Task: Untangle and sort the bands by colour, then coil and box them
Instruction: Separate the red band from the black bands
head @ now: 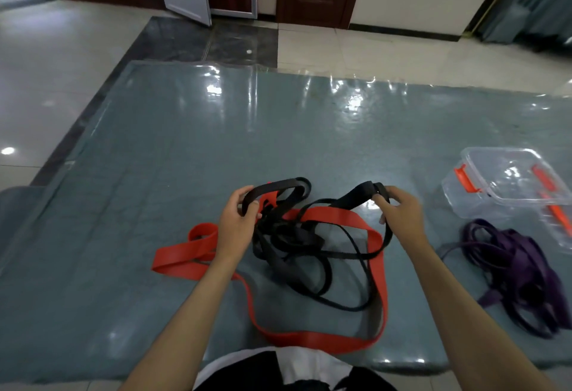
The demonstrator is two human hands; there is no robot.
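Note:
A tangle of black bands lies in the middle of the table, knotted through a wide red band that loops around it toward me. My left hand grips a black loop at the tangle's upper left. My right hand pinches the end of another black loop, lifted up and to the right. A heap of purple bands sits apart at the right. Behind it stands a clear plastic box with orange clips.
The table is covered with grey cloth under glossy clear plastic. Its far edge and left edge drop to a tiled floor. Doors stand at the back of the room.

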